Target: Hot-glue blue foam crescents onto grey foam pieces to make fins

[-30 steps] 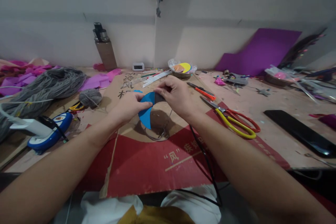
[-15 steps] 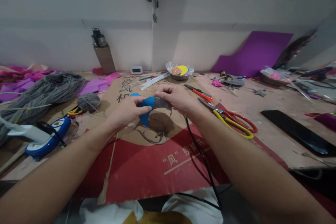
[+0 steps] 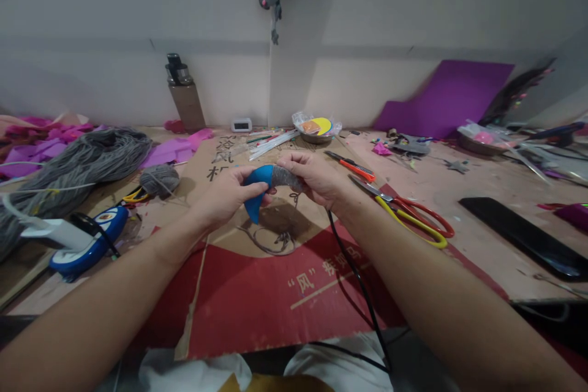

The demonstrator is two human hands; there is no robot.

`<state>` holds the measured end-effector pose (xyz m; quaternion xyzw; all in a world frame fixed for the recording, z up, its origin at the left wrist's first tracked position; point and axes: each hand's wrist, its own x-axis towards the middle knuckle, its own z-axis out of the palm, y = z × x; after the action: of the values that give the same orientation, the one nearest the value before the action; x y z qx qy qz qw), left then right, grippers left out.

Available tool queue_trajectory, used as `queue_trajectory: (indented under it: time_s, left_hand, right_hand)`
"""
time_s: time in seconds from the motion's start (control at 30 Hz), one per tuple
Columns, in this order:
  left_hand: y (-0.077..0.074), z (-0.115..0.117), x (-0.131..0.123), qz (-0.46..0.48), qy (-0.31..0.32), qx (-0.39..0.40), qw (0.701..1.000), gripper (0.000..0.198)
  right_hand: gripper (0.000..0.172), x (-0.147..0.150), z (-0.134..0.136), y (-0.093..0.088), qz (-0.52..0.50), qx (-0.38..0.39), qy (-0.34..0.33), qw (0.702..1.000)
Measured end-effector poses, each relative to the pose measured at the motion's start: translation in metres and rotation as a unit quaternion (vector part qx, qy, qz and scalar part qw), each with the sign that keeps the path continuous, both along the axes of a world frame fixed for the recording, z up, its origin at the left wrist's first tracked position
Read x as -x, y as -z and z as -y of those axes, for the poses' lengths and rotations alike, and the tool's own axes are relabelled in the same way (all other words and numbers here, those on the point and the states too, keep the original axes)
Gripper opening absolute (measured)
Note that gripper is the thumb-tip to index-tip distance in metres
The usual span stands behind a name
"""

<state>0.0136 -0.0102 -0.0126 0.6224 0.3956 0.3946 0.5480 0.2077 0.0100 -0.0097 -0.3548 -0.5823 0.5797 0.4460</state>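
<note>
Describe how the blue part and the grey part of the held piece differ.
The blue part looks smooth; the grey part looks rough. The left hand pinches the blue part, the right hand the grey part. The blue part shows a tip pointing down, while the grey part's far end is hidden. Both belong to one curved piece.

Dim, flat lighting. Wall [image 3: 220, 86] carries a shaded band; cardboard [image 3: 248, 300], soft shadow. Frame edges stretched; fine detail soft.
</note>
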Motion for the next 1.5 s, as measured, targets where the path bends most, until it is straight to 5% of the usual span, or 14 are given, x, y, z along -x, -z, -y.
queue_trajectory:
  time_s: [0.5,0.73,0.93,1.2,1.5]
  left_hand:
    - [-0.009,0.004,-0.003,0.050,-0.026,0.056,0.997,0.023]
    - [-0.007,0.002,-0.001,0.039,-0.038,0.048,0.997,0.023]
    - [-0.006,0.003,0.000,-0.057,-0.042,-0.041,0.997,0.018]
    - [-0.014,-0.002,0.012,-0.217,-0.018,-0.185,0.958,0.026]
    - [-0.006,-0.006,0.008,-0.040,-0.004,-0.012,0.999,0.023]
  right_hand:
    - [0.023,0.011,0.006,0.005,-0.081,0.102,-0.029,0.991]
    - [0.043,0.010,0.008,0.001,-0.062,0.099,-0.017,0.993]
    - [0.041,0.009,0.011,-0.001,0.009,0.026,0.002,1.000]
    - [0.043,0.010,0.010,0.004,-0.012,0.054,-0.040,0.998]
    - [0.046,0.007,0.009,-0.002,-0.034,0.059,-0.064,0.996]
